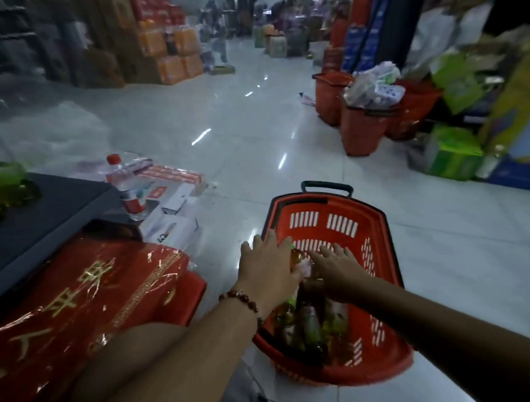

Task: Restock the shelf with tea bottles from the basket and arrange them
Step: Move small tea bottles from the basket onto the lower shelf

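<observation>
The red basket (378, 247) stands on the tiled floor (285, 133) at about 5 o'clock in the view, with its black handle (327, 187) at the far end, toward 12 o'clock. Its long axis runs from 6 to 12 o'clock, slightly tilted. Inside it the tea bottles (308, 323) lie on their sides along the same axis; the amber bottle (296, 257) between the hands seems to have its cap toward 12 o'clock, but blur makes this not sure. The left hand (268, 269), with a bead bracelet (243, 299) on the wrist, reaches over the near left rim with fingers spread wide and nearly straight, and it touches this amber bottle at its side. The right hand (335, 266) is also wide, fingers straight and spread, resting on the bottles just beside the left hand; neither hand is curled round anything. At 8 o'clock lies a red package (89, 299) with golden characters, and at 9 o'clock a water bottle (126, 185) with a red cap stands upright. More red baskets (361, 129) stand at 2 o'clock.
</observation>
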{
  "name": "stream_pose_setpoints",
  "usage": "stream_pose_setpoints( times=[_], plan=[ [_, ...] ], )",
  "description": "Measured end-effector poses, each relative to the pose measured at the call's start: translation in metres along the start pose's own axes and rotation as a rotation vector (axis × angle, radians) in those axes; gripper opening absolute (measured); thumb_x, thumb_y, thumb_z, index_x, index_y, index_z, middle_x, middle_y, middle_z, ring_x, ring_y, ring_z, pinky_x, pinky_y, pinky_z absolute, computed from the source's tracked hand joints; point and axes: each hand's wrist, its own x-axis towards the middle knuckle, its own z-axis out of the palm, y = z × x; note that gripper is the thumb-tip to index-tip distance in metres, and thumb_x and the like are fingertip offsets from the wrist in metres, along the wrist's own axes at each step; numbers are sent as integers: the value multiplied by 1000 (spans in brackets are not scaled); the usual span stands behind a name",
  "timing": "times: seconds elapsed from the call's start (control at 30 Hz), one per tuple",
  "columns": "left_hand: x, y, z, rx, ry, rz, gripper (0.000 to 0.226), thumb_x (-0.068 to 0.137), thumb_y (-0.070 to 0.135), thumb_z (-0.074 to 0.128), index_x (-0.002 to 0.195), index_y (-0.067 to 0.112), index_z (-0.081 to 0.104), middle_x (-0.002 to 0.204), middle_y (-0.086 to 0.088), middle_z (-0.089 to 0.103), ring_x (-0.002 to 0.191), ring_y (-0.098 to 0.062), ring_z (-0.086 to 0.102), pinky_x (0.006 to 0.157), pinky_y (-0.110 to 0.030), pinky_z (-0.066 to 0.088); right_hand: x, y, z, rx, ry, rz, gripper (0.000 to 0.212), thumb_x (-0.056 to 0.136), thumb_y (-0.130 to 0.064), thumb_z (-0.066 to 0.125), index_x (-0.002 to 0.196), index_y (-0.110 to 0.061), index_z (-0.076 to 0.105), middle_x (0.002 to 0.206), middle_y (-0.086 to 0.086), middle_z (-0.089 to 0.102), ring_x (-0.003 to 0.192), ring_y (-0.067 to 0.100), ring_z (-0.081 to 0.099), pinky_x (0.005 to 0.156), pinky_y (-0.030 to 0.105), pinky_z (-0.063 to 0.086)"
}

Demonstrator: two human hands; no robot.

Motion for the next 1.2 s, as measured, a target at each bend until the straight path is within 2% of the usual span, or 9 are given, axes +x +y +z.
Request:
stream_pose_setpoints(
  times=[0.27,0.37,0.47,0.57,0.67,0.77,1.0,1.1,1.2],
  plan=[
    [27,9,49,-85,-62,71,60,96,57,47,147,28,33,154,-6,35,141,-29,35,114,-52,33,26,35,81,102,-139,204,79,90,-52,58,153,-20,22,158,13,27,145,39,24,118,52,20],
    [34,5,59,-100,-82,89,60,95,56,48,147,30,32,151,-4,39,139,-27,38,114,-50,35,40,38,113,251,-215,359,72,87,-44,62,146,-14,32,140,14,48,117,30,55,95,40,51],
    [40,0,69,-129,-108,99,60,95,56,49,147,31,32,150,-2,40,137,-25,39,113,-48,35,55,40,140,411,-370,523,44,93,-31,57,126,-2,47,119,13,61,89,20,61,68,26,51],
    [45,-5,74,-149,-143,103,63,96,55,48,151,29,29,153,-1,36,138,-24,38,115,-47,34,58,31,148,530,-484,670,38,98,-27,52,126,-2,48,113,13,58,101,24,61,75,30,53],
    [49,-8,75,-163,-169,98,66,97,55,47,154,28,25,154,-3,34,140,-25,35,116,-48,32,69,29,172,524,-475,703,53,101,-31,43,144,-1,35,139,20,47,127,32,49,105,40,45],
    [53,-8,76,-178,-188,96,68,98,54,47,155,27,22,156,-3,31,143,-24,31,118,-47,30,76,23,183,528,-423,858,71,96,-34,51,152,-3,21,150,20,33,133,35,41,104,44,41],
    [56,-15,81,-204,-169,100,65,98,53,48,153,26,28,150,-2,39,139,-22,37,115,-44,34,78,26,174,639,-249,953,101,87,-22,70,156,-11,-3,150,20,33,132,38,42,106,50,42],
    [56,-18,82,-213,-184,97,66,98,52,50,153,26,27,150,-2,40,139,-23,38,113,-44,35,78,32,170,839,-251,914,79,86,-25,70,149,-4,27,142,20,45,126,37,49,105,46,45],
    [55,-18,79,-214,-184,99,65,98,51,50,153,25,28,151,-3,40,139,-25,38,113,-44,36,75,31,154,1213,-283,904,45,94,-26,62,130,-1,51,111,17,64,97,30,65,85,39,56]
  ],
)
